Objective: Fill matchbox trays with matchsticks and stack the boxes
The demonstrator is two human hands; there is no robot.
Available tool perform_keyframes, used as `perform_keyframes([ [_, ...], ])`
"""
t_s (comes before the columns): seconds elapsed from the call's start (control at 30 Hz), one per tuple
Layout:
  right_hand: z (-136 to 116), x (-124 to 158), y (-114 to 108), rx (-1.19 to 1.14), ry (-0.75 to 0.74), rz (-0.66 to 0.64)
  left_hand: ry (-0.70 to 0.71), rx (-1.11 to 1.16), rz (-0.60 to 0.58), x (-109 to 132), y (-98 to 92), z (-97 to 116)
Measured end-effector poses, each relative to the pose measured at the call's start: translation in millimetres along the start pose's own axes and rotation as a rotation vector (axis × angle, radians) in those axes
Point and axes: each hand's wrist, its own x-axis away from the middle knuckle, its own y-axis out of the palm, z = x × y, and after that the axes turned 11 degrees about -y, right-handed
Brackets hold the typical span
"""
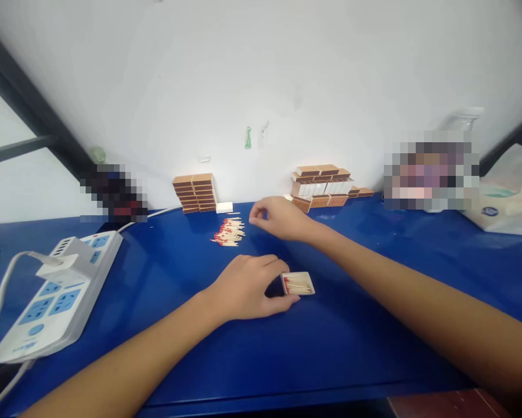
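Observation:
My left hand (248, 287) rests on the blue table (339, 348), its fingers curled around the left end of a small white matchbox tray (301, 284) with several red-tipped matches in it. My right hand (278, 217) reaches out farther back, fingers bent in a loose pinch just right of a loose pile of red-tipped matches (229, 231). Whether it holds a match I cannot make out.
A white and blue power strip (56, 296) with a plug and cable lies at the left. Stacks of brown matchboxes stand by the wall at the middle (196, 193) and right (324, 186). A white plastic bag (507, 197) lies far right.

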Motion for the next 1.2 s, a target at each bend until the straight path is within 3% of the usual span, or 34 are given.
perform_keyframes([
  [0.13, 9.1, -51.2, 11.2, 0.06, 0.051, -0.1, -0.063, 0.041, 0.027, -3.9, -1.1, -9.1],
  [0.27, 11.1, -74.8, 22.4, 0.047, 0.078, -0.211, -0.074, 0.028, 0.027, -4.8, 1.1, -14.0],
  [0.57, 1.8, -72.2, 18.8, 0.033, 0.036, -0.343, -0.068, -0.085, 0.005, -4.4, 4.3, -15.1],
  [1.2, -13.2, -65.9, 13.5, 0.137, -0.011, -0.526, -0.092, -0.063, 0.035, -4.0, 4.6, -14.2],
])
